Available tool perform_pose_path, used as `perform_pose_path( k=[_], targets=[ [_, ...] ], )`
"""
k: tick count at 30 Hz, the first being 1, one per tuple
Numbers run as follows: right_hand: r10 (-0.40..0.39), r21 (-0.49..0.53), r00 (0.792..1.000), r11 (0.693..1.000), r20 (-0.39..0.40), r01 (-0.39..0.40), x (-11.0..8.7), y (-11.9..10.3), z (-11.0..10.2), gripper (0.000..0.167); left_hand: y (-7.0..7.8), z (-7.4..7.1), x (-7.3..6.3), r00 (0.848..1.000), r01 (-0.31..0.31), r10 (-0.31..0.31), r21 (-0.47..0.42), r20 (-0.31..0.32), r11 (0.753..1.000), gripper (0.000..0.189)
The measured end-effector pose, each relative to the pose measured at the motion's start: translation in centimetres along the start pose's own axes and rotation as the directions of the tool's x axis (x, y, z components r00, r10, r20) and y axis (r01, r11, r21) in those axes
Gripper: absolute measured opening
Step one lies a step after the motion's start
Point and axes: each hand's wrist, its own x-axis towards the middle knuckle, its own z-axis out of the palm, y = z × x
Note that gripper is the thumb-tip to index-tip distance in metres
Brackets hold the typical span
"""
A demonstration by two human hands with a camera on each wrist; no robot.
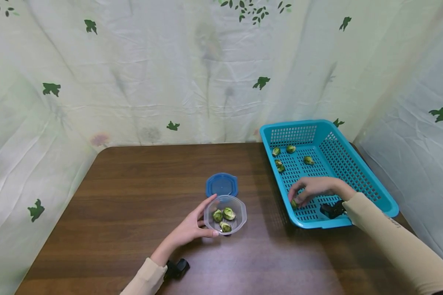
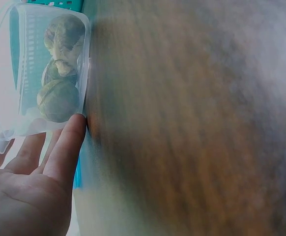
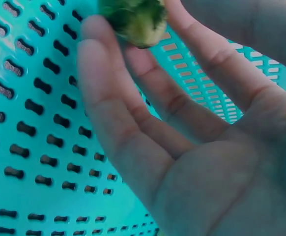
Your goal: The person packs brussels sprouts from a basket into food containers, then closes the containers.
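Observation:
My left hand [image 1: 192, 225] holds a clear plastic container [image 1: 240, 223] by its left side, thumb at the near rim and a finger at the far rim. Inside lie three Brussels sprouts [image 1: 225, 226], which also show through the wall in the left wrist view. Over at the right, my right hand [image 1: 313, 189] reaches down into a blue basket [image 1: 369, 176]. Its curled fingers pinch a Brussels sprout [image 3: 135, 22] near the basket's left wall. The tip of the thumb is out of sight in the right wrist view.
A blue lid [image 1: 222, 184] lies just behind the container on the brown wooden table [image 1: 144, 184]. Several more sprouts [image 1: 308, 160] sit toward the back and left of the basket. A leaf-patterned curtain [image 1: 206, 82] hangs behind the table and along both sides.

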Motion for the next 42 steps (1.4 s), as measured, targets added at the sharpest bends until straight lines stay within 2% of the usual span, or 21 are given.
perform_pose_path(
  k=[13,23,42],
  targets=[
    [-0.119,-0.071,0.988,0.991,-0.096,0.112,-1.3,-0.7,-0.8,0.017,0.1,0.0,0.1,1.0,0.013,-0.014,-0.019,-0.003,1.0,0.095],
    [-0.168,-0.029,0.969,0.986,-0.18,0.166,-2.4,-2.6,-1.1,0.019,0.0,0.0,0.1,1.0,0.013,-0.013,-0.023,-0.003,1.0,0.095],
    [-0.309,-0.055,0.935,0.951,-0.173,0.304,-2.0,-6.2,0.9,0.018,-0.1,0.0,0.0,1.0,0.022,-0.023,-0.003,-0.007,1.0,0.095]
  ],
)
